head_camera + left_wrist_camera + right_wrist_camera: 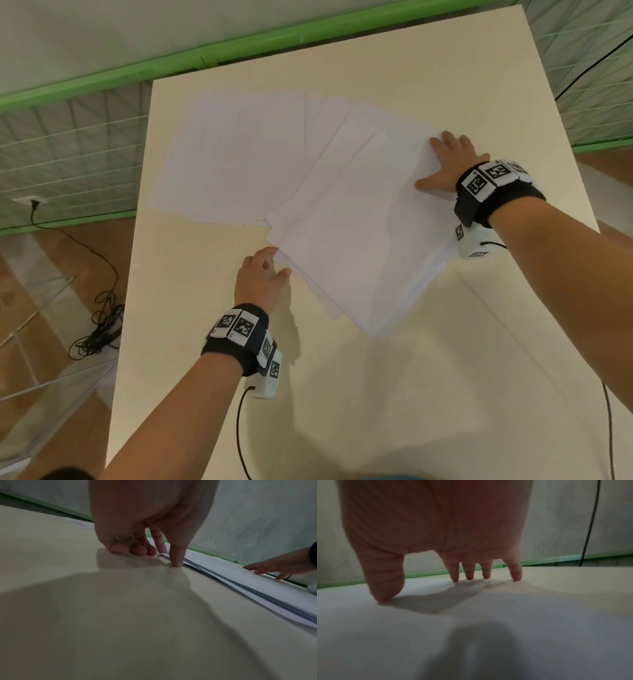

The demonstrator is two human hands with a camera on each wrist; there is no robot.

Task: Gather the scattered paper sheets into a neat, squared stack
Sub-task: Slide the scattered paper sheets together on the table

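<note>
Several white paper sheets lie on the cream table (342, 394). A loose, fanned pile (359, 233) lies askew at centre right, and more sheets (236, 154) are spread at the back left, partly under it. My left hand (278, 263) sits at the pile's near-left corner, fingers curled, with fingertips (175, 562) on the table against the layered paper edge (257, 592). Across the pile, my right hand (436, 164) lies flat with spread fingers (515, 574) on its far right corner. Its thumb and three fingers press the top sheet (402, 628).
The table's left edge (130, 274) drops to a brown floor with a coiled black cable (99, 329). A green rail (102, 78) runs behind the table. Bare tabletop stretches in front of the pile. Thin cables trail from both wrist units (239, 428).
</note>
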